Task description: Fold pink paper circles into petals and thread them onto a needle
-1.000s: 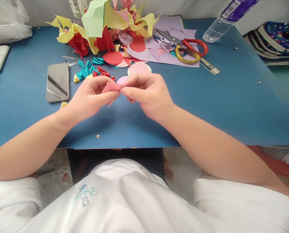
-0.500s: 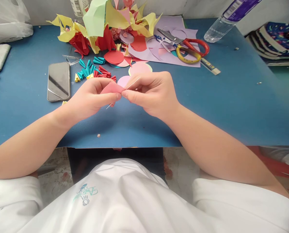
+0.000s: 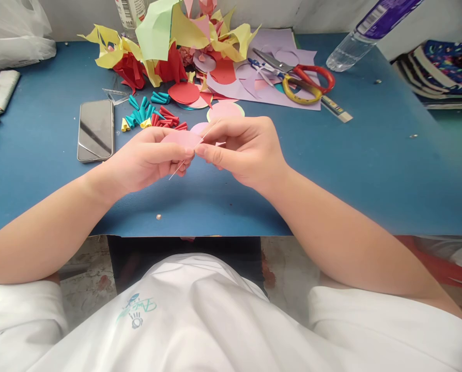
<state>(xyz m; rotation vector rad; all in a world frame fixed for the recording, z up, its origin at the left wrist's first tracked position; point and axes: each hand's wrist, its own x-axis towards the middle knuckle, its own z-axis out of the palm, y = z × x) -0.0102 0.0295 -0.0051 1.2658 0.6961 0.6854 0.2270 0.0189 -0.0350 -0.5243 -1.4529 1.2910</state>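
Note:
My left hand (image 3: 148, 157) is closed on a pink paper piece (image 3: 180, 137), its thumb lying along the near edge. My right hand (image 3: 250, 147) pinches the right end of that paper, with the fingertips of both hands almost touching. A thin pale stick (image 3: 175, 171) slants across the paper between the hands, its upper end by my right fingers. Just behind lie a pale purple paper circle (image 3: 198, 127) and a pink paper circle (image 3: 226, 109). Small rolled paper cones in teal (image 3: 140, 112), red (image 3: 168, 118) and yellow (image 3: 125, 124) sit beyond my left hand.
A phone (image 3: 95, 130) rests left of the cones. Paper scraps (image 3: 153, 33) heap at the back, beside red circles (image 3: 183, 93). Scissors (image 3: 308, 77) lie on purple paper near an eraser (image 3: 336, 109). A water bottle (image 3: 349, 49) stands at the back right of the blue table (image 3: 355, 155).
The pink paper has turned in my fingers and now shows a flatter, paler face. The thin stick has shifted slightly down with it. Both hands stay in about the same place.

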